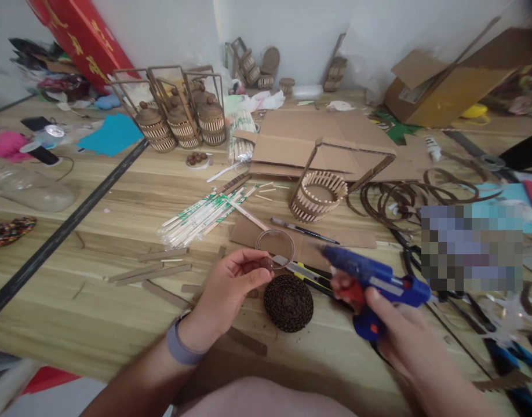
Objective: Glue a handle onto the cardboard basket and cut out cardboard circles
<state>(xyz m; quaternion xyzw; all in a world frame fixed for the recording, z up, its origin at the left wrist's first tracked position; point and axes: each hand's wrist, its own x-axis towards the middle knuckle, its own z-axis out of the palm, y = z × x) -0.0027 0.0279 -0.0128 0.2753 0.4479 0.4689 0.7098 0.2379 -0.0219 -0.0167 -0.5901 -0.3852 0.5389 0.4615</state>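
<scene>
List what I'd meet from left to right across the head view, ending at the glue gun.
Pink bundle, blue sheet, left hand, dark coiled disc, blue glue gun.

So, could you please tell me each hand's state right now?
Left hand: closed, pinching a small brown piece.
Right hand: closed around the blue glue gun.

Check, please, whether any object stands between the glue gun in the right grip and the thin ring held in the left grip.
Nothing visible stands between the blue glue gun in the right grip and the thin ring in the left grip. A cardboard strip shows behind that gap, lying on the table.
</scene>
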